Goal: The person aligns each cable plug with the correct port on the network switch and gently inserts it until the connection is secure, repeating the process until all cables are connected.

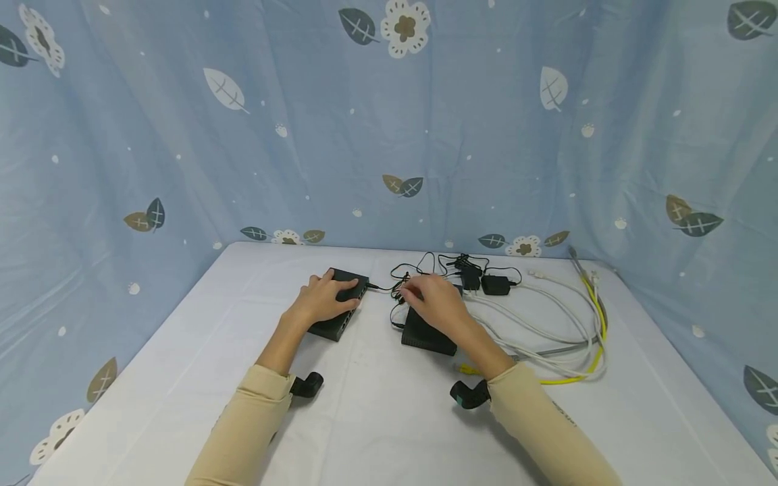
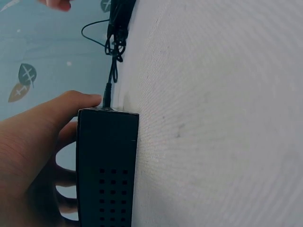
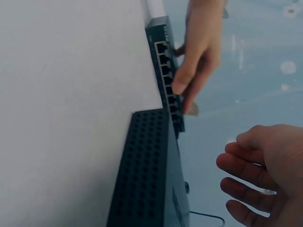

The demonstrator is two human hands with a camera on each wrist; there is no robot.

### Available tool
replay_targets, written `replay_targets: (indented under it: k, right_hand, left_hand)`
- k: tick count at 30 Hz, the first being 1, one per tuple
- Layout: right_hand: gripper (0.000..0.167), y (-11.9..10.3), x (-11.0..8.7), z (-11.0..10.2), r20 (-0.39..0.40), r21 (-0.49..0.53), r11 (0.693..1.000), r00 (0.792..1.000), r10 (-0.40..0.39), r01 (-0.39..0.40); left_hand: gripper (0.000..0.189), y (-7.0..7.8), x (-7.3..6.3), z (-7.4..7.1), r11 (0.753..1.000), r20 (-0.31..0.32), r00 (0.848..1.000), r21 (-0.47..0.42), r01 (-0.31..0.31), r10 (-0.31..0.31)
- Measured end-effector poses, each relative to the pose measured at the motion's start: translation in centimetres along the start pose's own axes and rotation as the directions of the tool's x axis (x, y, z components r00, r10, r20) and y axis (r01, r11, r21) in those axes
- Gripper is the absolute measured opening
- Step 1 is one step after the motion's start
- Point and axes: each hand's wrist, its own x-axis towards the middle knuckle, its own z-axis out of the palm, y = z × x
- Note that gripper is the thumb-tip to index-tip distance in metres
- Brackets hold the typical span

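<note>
My left hand [image 1: 319,299] rests on top of a black network switch [image 1: 331,329], thumb at its port side. In the right wrist view, a row of ports [image 3: 165,71] shows along that switch. A thin black power plug [image 2: 107,95] sits in its end, close by the thumb in the left wrist view. My right hand [image 1: 439,305] hovers over a second black box [image 1: 427,335], which has a perforated side. Its fingers [image 3: 246,194] are loosely bent, with nothing between them in the right wrist view.
Two black power adapters [image 1: 496,285] with tangled thin cords [image 1: 398,291] lie behind the second box. Right of it are looped white cables [image 1: 547,329], along with grey and yellow cables [image 1: 602,351]. A patterned blue curtain [image 1: 389,121] hangs behind the white table [image 1: 377,418].
</note>
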Motion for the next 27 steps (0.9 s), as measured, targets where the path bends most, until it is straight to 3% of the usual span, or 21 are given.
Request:
replay_targets:
  k: [11,17,27]
  right_hand:
    - [0.015,1.4,-2.6,-2.8,0.022,0.012,1.0,1.0,0.011,-0.011]
    - [0.015,2.1,-3.4,-4.1,0.119,0.048,0.999,0.993,0.01,-0.015]
    - [0.015,3.3,-3.8,-5.8,0.37,0.149,0.988,0.929,-0.026,-0.032]
  left_hand:
    - [0.058,0.0,-0.1,0.1,1.0,0.004,1.0,-0.009,-0.009,0.009]
    - [0.058,0.0,-0.2,-0.2,1.0,0.006,1.0,-0.013,-0.009,0.009]
    - [0.058,-0.2,-0.2,0.1,1.0,-0.007,1.0,-0.02,-0.011,0.011]
